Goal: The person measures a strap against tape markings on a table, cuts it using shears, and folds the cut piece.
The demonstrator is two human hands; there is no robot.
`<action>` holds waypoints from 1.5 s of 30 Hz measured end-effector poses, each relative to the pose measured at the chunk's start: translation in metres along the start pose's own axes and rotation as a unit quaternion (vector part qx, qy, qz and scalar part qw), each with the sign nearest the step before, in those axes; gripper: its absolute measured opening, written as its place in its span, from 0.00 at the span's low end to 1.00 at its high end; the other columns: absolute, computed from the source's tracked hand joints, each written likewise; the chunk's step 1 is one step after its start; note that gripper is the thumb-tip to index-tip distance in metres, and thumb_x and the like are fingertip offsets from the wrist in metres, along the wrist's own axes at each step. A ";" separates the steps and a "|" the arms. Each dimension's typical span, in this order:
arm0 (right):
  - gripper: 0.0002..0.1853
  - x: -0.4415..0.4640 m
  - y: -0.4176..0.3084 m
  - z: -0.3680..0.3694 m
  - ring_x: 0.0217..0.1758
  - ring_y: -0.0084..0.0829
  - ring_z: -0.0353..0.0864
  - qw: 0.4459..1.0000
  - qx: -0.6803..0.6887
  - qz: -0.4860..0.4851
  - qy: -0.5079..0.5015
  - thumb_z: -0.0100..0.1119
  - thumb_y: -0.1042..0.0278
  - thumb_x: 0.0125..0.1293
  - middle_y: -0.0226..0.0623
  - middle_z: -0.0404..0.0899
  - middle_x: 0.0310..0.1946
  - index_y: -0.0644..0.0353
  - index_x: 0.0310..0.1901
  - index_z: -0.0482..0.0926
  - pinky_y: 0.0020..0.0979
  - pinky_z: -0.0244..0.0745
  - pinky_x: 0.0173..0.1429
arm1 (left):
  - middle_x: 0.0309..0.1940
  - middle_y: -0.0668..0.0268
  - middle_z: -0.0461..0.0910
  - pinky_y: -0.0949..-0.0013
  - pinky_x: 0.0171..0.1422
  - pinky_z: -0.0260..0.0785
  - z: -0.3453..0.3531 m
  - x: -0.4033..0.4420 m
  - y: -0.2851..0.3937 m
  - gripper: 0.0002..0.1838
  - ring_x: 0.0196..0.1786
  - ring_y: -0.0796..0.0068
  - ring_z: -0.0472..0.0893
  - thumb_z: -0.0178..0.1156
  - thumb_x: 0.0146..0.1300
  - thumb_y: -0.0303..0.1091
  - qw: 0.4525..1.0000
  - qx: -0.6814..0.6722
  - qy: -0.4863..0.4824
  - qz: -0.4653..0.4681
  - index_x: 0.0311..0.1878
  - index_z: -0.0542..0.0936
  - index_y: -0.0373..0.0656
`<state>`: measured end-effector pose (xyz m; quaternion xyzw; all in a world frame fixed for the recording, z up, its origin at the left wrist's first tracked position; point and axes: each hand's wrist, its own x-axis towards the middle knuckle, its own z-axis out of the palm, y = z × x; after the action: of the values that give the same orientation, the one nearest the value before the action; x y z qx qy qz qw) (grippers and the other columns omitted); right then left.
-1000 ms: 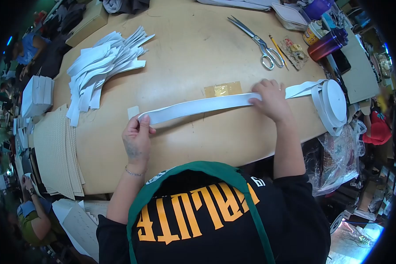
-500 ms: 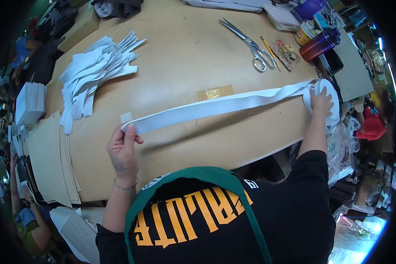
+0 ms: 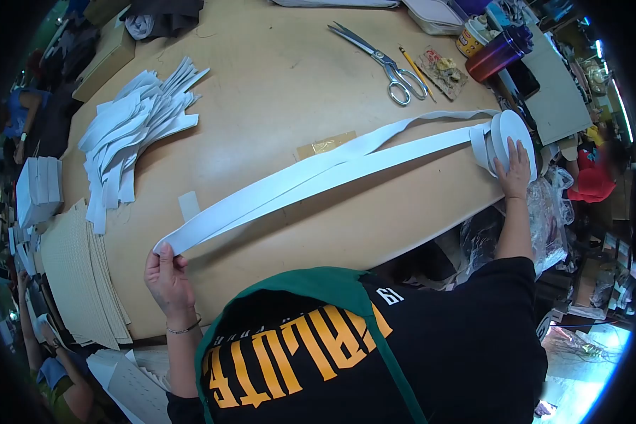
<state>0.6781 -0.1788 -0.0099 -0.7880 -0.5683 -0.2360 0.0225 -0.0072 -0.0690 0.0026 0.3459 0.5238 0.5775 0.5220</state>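
My left hand [image 3: 168,283] pinches the folded end of a long white band [image 3: 261,190] near the table's front left. Two lengths of the band stretch from there across the table to a white roll [image 3: 514,134] at the right edge. Against the front of this roll lies my right hand [image 3: 514,169], its fingers spread. Beneath the band is a patch of brown tape [image 3: 326,145], and a small pale piece [image 3: 189,205] lies beside the band's left part.
A pile of white strips [image 3: 138,124] lies at the left on the table [image 3: 261,71]. Scissors [image 3: 381,62], a yellow pencil [image 3: 415,69] and a purple bottle [image 3: 500,53] are at the back right. Beige sheets [image 3: 78,275] cover the left edge. Co-workers are at the far left.
My right hand has gone from the band to the roll. My left hand has moved left and toward me with the band's end, and the band now runs in two longer, separated lengths.
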 end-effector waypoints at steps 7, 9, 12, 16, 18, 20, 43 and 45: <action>0.41 0.017 -0.063 -0.055 0.66 0.52 0.61 0.968 -0.103 0.159 -0.166 0.66 0.53 0.50 0.51 0.61 0.64 0.49 0.66 0.61 0.45 0.57 0.69 | 0.30 0.69 0.78 0.81 0.32 0.67 0.004 -0.005 -0.001 0.07 0.27 0.85 0.72 0.56 0.66 0.30 0.999 0.022 -0.034 0.018 0.40 0.78 0.36; 0.39 0.033 -0.097 -0.054 0.65 0.50 0.63 0.998 0.048 0.040 0.013 0.67 0.57 0.51 0.49 0.64 0.63 0.53 0.65 0.63 0.44 0.58 0.67 | 0.29 0.70 0.77 0.81 0.32 0.67 0.008 -0.008 0.000 0.08 0.28 0.86 0.72 0.56 0.66 0.30 0.998 0.043 -0.044 0.029 0.41 0.78 0.35; 0.32 0.062 -0.239 -0.095 0.62 0.47 0.67 0.908 0.405 -0.098 0.049 0.68 0.67 0.52 0.46 0.70 0.58 0.60 0.59 0.68 0.44 0.62 0.64 | 0.28 0.71 0.76 0.81 0.33 0.67 0.018 -0.009 0.004 0.08 0.27 0.86 0.71 0.56 0.66 0.30 0.995 0.064 -0.064 0.044 0.41 0.78 0.35; 0.23 0.051 -0.431 -0.166 0.55 0.43 0.72 0.778 0.516 -0.358 -0.017 0.64 0.57 0.57 0.43 0.75 0.50 0.59 0.52 0.74 0.39 0.67 0.56 | 0.28 0.71 0.76 0.81 0.33 0.66 0.030 -0.007 0.006 0.08 0.27 0.86 0.72 0.55 0.67 0.31 0.980 0.124 -0.108 0.110 0.40 0.79 0.35; 0.19 0.050 -0.462 -0.166 0.46 0.40 0.76 0.739 0.559 -0.343 -0.153 0.62 0.56 0.59 0.42 0.78 0.42 0.61 0.46 0.77 0.37 0.70 0.49 | 0.29 0.71 0.77 0.81 0.35 0.66 0.036 -0.004 0.009 0.10 0.28 0.86 0.73 0.55 0.67 0.33 0.976 0.143 -0.119 0.115 0.41 0.79 0.35; 0.15 0.058 -0.475 -0.157 0.37 0.34 0.78 0.666 0.579 -0.257 -0.394 0.61 0.59 0.61 0.40 0.80 0.33 0.63 0.40 0.79 0.33 0.71 0.43 | 0.29 0.71 0.77 0.81 0.35 0.66 0.038 0.002 0.007 0.10 0.28 0.86 0.73 0.56 0.66 0.33 0.976 0.145 -0.118 0.111 0.41 0.79 0.35; 0.11 0.044 -0.480 -0.128 0.24 0.17 0.70 0.630 0.657 -0.082 -0.407 0.57 0.62 0.66 0.29 0.74 0.24 0.63 0.36 0.76 0.23 0.68 0.27 | 0.32 0.70 0.80 0.83 0.37 0.68 0.055 0.028 -0.021 0.10 0.29 0.88 0.74 0.60 0.63 0.34 0.987 -0.046 -0.098 -0.122 0.42 0.80 0.37; 0.11 0.044 -0.480 -0.128 0.24 0.17 0.69 0.631 0.656 -0.081 -0.406 0.57 0.62 0.66 0.28 0.74 0.23 0.63 0.36 0.76 0.24 0.67 0.27 | 0.32 0.70 0.80 0.83 0.37 0.68 0.055 0.028 -0.020 0.10 0.29 0.87 0.74 0.60 0.63 0.34 0.987 -0.038 -0.095 -0.126 0.42 0.80 0.36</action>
<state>0.2091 -0.0089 0.0096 -0.5320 -0.5865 0.5421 0.2812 0.0436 -0.0305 -0.0087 0.3101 0.4890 0.4915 0.6505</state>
